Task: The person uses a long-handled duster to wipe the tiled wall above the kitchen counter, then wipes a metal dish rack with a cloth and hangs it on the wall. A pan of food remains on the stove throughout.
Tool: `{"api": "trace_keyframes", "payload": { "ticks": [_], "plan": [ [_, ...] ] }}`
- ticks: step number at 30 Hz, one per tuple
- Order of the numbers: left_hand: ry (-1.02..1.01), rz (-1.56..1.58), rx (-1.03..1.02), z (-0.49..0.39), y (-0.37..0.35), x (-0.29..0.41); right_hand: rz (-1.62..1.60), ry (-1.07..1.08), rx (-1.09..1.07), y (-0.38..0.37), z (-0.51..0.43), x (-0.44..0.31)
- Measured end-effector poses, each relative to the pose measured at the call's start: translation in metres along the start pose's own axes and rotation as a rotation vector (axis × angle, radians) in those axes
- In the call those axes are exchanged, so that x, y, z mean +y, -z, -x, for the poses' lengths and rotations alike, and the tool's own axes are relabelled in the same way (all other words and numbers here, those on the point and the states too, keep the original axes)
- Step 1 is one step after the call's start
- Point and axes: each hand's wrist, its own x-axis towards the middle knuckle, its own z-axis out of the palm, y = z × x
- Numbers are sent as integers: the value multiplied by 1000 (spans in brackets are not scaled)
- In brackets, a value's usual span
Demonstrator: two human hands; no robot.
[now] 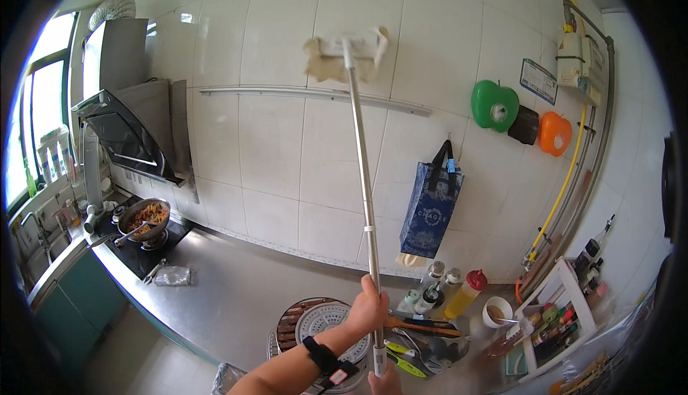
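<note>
A telescopic metal mop pole (360,147) runs up the tiled wall, tilted slightly left. Its flat head, wrapped in a beige cloth (344,64), lies against the tiles above a metal rail (317,94). My left hand (370,309) is closed around the pole's middle, with a black band on the wrist. Lower down, my right hand (386,381) grips the pole's bottom end, partly cut off by the picture's edge. Below my left forearm is a round perforated steamer tray (317,322) on a brown slatted rack.
A wok of food (149,217) stands on the stove (123,244) at left, under a black range hood (134,142). A blue bag (432,209) hangs on the wall. Condiment bottles (466,294), utensils, knives and a white bottle rack (580,293) crowd the counter's right side.
</note>
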Motion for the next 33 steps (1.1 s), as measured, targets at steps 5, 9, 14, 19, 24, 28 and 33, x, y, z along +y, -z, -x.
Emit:
{"api": "trace_keyframes", "payload": {
  "ticks": [5, 9, 14, 19, 24, 28, 33],
  "plan": [
    [-50, -1, -24, -6, -18, 4, 140, 85, 93, 5, 4, 33],
    [-5, 62, -23, -4, -17, 3, 218, 20, 39, 6, -1, 33],
    [-40, 53, 19, -58, 31, 30, 129, -51, 38, 30, -44, -37],
    [-157, 448, 191, -122, 100, 65, 184, 83, -23, 56, -107, -104],
    [137, 385, 97, -68, 37, 32, 251, -113, -50, 72, -71, -54],
    [229, 285, 24, -31, -7, -3, 463, 366, 182, 54, -38, 1],
    [-174, -146, 170, -74, 63, 1, 83, 192, 41, 10, -81, -28]
  ]
}}
